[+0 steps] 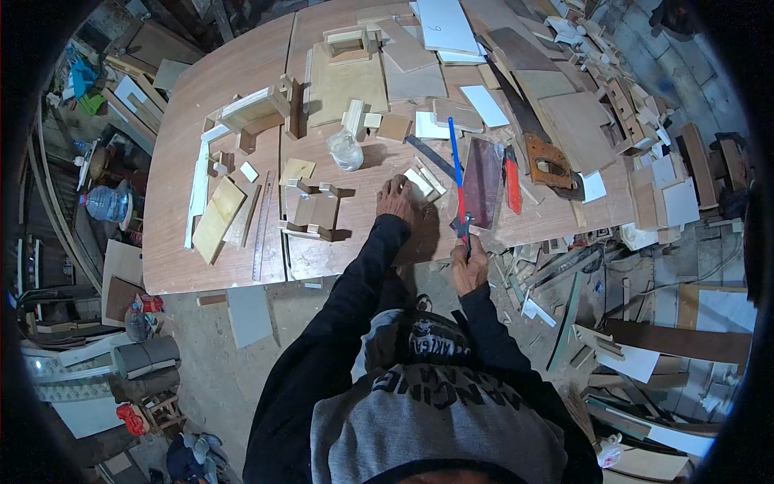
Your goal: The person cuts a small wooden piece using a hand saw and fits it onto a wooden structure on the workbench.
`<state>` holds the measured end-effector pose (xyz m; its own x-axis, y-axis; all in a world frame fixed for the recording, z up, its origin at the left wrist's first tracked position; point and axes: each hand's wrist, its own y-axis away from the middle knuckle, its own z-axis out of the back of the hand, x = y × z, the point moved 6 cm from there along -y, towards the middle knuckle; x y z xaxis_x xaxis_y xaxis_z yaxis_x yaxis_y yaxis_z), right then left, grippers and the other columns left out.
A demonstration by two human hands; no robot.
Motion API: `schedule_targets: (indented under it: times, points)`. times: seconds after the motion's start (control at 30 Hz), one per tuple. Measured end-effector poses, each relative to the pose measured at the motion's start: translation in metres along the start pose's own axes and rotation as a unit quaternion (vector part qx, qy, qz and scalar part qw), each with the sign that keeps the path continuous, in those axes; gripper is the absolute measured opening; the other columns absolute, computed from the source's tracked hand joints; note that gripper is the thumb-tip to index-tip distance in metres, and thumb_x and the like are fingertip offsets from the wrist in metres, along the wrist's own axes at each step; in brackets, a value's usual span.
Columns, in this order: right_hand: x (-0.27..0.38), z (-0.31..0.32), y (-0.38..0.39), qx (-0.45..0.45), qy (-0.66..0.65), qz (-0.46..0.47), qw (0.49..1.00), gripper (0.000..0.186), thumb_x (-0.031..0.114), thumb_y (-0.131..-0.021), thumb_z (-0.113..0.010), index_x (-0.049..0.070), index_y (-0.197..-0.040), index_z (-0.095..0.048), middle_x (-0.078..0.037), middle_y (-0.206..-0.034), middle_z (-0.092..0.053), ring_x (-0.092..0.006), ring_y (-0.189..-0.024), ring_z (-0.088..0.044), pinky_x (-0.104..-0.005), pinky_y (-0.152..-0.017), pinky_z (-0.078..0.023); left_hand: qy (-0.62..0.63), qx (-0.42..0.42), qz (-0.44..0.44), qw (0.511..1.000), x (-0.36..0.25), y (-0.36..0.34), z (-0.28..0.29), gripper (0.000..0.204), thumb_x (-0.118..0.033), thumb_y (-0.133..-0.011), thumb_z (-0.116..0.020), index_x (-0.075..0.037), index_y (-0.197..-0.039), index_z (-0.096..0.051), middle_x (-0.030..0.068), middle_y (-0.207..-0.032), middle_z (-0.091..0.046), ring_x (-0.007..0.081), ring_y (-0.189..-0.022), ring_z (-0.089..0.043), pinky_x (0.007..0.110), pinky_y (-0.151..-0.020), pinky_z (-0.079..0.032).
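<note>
My right hand (pixel 470 269) is closed around the handle of a hacksaw (pixel 457 171), whose long, narrow blue and red frame points away from me over the table's near edge. My left hand (pixel 395 201) rests on the tabletop, fingers slightly apart and pointing down. Just right of its fingertips lie small pale wood strips (pixel 425 184); whether the fingers touch them is hard to tell. Beyond the left hand sits a clear plastic bag (pixel 346 150) with something in it. A small wooden frame piece (pixel 314 211) stands to the left.
On the brown table (pixel 181 266) are a wooden box assembly (pixel 256 113), a steel ruler (pixel 263 226), a dark red board (pixel 485 181), a red-handled tool (pixel 513 181) and a wooden-handled saw (pixel 550 161). Boards are stacked at the far right. Offcuts (pixel 524 282) litter the floor.
</note>
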<state>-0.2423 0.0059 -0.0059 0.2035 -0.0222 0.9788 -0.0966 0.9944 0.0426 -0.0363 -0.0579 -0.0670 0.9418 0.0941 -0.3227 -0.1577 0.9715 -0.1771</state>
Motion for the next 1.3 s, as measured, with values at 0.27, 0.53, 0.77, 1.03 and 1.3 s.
schedule_targets:
  times: [0.27,0.53,0.77,1.03,1.3]
  points:
    - [-0.040,0.010,0.007,-0.011,0.166,0.072,0.983,0.018,0.012,-0.086,-0.047,0.001,-0.099,-0.054,-0.012,-0.067,-0.053,-0.0241,-0.060,-0.052,-0.0354,-0.058,-0.043,0.009,0.060,0.084,0.995,0.010,0.000,0.004,0.057,-0.020,-0.071,-0.062,-0.012,-0.124,-0.044,0.0093,-0.127,-0.040,0.0295,-0.120,-0.037,0.046,-0.096,-0.035]
    - [-0.037,0.006,0.016,0.100,0.233,0.006,0.967,0.034,0.017,-0.087,-0.047,0.006,-0.119,-0.047,-0.024,-0.095,-0.059,-0.0421,-0.082,-0.057,-0.0444,-0.070,-0.046,-0.029,0.086,0.061,0.994,0.011,-0.001,0.009,0.060,-0.032,-0.066,-0.070,-0.010,-0.118,-0.048,0.0093,-0.124,-0.042,0.0313,-0.117,-0.038,0.048,-0.093,-0.037]
    - [-0.021,0.005,0.021,0.079,0.244,0.028,0.966,0.035,0.015,-0.086,-0.045,0.009,-0.120,-0.048,-0.022,-0.091,-0.060,-0.0429,-0.082,-0.057,-0.0479,-0.069,-0.045,-0.161,0.045,-0.140,0.976,0.009,-0.008,-0.004,0.039,-0.021,-0.076,-0.056,-0.002,-0.110,-0.052,0.0160,-0.109,-0.052,0.0349,-0.104,-0.048,0.038,-0.088,-0.042]
    - [0.019,0.005,0.028,0.071,0.266,0.034,0.961,0.048,0.007,-0.083,-0.049,0.011,-0.130,-0.037,-0.023,-0.089,-0.061,-0.0420,-0.075,-0.059,-0.0457,-0.068,-0.047,-0.070,0.104,-0.113,0.986,0.000,-0.008,0.018,0.026,-0.012,-0.077,-0.051,-0.006,-0.102,-0.053,0.0146,-0.102,-0.058,0.0295,-0.095,-0.057,0.041,-0.080,-0.048]
    - [0.046,0.002,0.036,0.118,0.281,0.094,0.948,0.060,0.006,-0.084,-0.044,0.021,-0.140,-0.029,-0.020,-0.097,-0.062,-0.0378,-0.078,-0.060,-0.0441,-0.074,-0.046,-0.037,0.090,0.080,0.992,-0.007,-0.015,0.049,0.020,-0.016,-0.079,-0.050,-0.011,-0.098,-0.057,0.0103,-0.100,-0.062,0.0293,-0.092,-0.060,0.041,-0.077,-0.050]
